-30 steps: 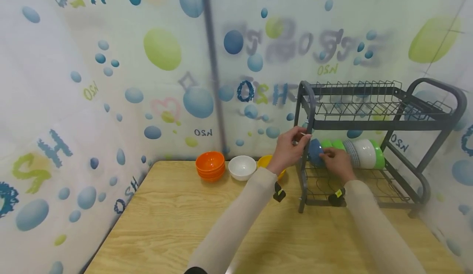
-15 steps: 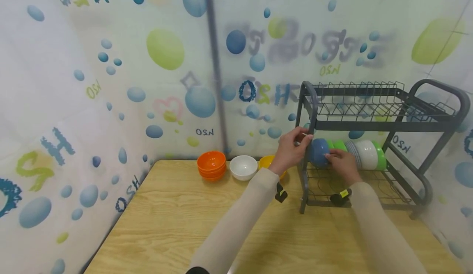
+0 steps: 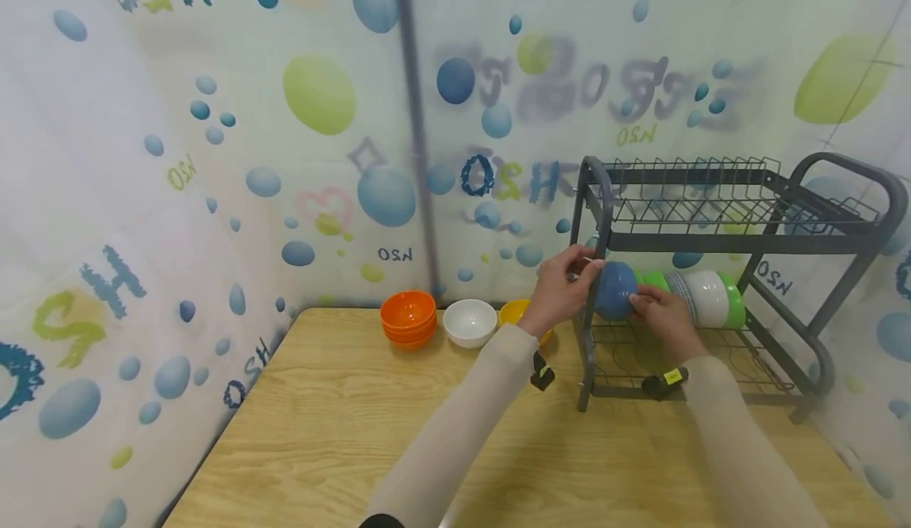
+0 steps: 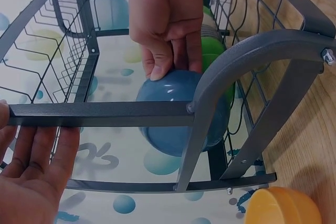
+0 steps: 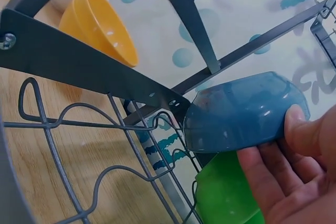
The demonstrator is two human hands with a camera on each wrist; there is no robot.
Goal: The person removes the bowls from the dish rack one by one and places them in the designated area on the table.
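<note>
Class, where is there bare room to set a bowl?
Free: pale wooden tabletop between stacked orange round bowls and beige left sleeve; the grey metal rack's upper wire tier. Crowded: its lower tier, where the right hand pinches a blue round bowl beside green bowls.

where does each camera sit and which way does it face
Head: worn on the head, facing forward and down at the table and rack; left hand, right hand and sleeves show.
Left wrist: worn there, facing into the rack; both hands show.
Right wrist: worn there, facing the blue bowl; only the right hand shows.
Shared: both wrist views show the blue bowl and yellow bowls.
</note>
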